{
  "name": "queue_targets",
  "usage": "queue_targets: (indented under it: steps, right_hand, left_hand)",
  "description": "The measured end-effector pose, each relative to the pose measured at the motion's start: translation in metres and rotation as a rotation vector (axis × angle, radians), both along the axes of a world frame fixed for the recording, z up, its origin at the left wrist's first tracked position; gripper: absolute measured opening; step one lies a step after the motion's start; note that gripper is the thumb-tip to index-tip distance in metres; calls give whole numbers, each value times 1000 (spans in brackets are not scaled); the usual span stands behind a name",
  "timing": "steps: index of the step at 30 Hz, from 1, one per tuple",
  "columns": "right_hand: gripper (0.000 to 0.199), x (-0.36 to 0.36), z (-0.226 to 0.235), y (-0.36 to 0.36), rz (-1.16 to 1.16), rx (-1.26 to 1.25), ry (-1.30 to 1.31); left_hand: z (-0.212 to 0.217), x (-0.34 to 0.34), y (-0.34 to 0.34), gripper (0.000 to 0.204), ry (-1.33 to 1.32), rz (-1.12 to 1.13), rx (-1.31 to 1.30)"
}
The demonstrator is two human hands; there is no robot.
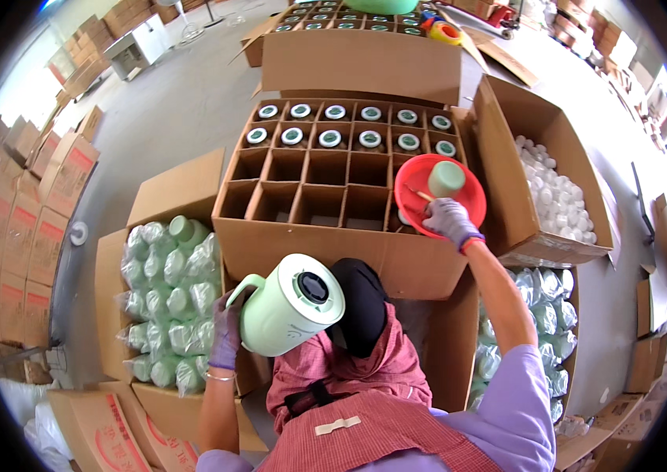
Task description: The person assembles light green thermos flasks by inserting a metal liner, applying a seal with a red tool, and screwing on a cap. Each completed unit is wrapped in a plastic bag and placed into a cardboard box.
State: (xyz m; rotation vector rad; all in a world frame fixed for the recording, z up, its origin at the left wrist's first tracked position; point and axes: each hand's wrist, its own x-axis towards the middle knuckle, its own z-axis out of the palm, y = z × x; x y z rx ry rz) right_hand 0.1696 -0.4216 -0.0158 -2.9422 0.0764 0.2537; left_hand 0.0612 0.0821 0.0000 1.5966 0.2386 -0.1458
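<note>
Bright, daylight-like light fills the scene, strongest at the upper right, where the floor (597, 118) burns out to white; the wall (22, 82) at upper left is also overexposed. Glare flecks the clear plastic bags (206, 295), while soft shadow darkens the cells of the divided carton (341, 265). The middle is fairly sharp; toward the black fisheye rim, stacked cartons (30, 236) bend and details smear.

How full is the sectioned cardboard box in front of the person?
Partly full: in the sectioned box, two back rows show white lids; most visible nearer cells look empty. A red bowl hides some.
</note>
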Motion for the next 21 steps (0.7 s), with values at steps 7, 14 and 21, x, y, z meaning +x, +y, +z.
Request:
queue_targets:
  steps: [7, 14, 21]
  right_hand:
    - [23, -61, 63, 36, -413, 1915, -93]
    - [25, -102, 105, 127, 575, 1042, -135]
    - [30, -104, 90, 145, 863, 695, -465]
  left_hand:
    - [0, 10, 9, 28, -64, -115, 128]
    - [0, 24, 0, 32, 62, -270, 74]
    - [8, 15, 0, 39, -72, -331, 118]
